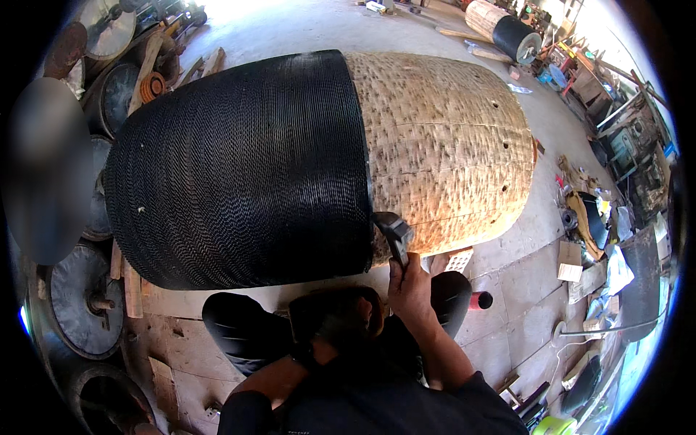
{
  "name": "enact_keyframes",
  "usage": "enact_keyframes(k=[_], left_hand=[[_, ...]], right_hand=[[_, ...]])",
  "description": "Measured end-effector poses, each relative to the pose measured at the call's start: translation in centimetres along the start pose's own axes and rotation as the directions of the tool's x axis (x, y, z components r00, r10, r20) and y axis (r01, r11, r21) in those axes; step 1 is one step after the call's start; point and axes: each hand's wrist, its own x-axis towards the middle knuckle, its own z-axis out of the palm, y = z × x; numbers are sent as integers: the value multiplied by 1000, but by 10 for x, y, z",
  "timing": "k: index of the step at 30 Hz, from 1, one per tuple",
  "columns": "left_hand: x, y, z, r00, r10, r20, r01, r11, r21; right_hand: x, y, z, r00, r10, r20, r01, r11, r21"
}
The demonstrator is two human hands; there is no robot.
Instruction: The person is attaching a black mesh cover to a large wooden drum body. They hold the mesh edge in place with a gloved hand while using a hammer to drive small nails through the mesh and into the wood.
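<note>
Across my front lies a large wooden roller (442, 138). Its left part is wrapped in black ridged covering (239, 167), while the right part is bare, with rows of small dark marks and several holes. My right hand (411, 284) is closed round the handle of a hammer (395, 233), whose dark metal head is at the near edge of the black covering, over the bare wood. Between my knees is a dark open container (308, 308). My left hand (344, 330) is at this container, in deep shade; its fingers are too dark to make out.
Round metal-ended rollers (87, 301) line the left side. A smaller, partly wrapped roller (500, 29) lies at the far right. Clutter with cardboard (570, 255) and plastic sheets fills the right edge. A red-and-black cylinder (480, 300) stands beside my right knee.
</note>
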Motion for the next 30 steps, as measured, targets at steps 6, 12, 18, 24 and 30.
enact_keyframes(k=[6, 12, 18, 24, 30], left_hand=[[15, 5, -64, 931, 191, -312, -174, 981, 82], [72, -48, -108, 717, 376, -587, -297, 927, 230], [125, -61, -179, 514, 413, -752, -273, 910, 313], [131, -81, -167, 531, 551, -644, -187, 818, 545], [133, -65, -179, 502, 568, -652, -158, 802, 577]], right_hand=[[-19, -16, -21, 898, -281, -340, 384, 878, 287], [-1, -1, 3, 997, -51, -64, 50, 999, -10], [-26, 7, -10, 859, -235, -455, 434, 805, 404], [-9, -5, -3, 996, 80, -48, -79, 997, 14], [-28, 3, -12, 940, -113, -321, 236, 896, 377]])
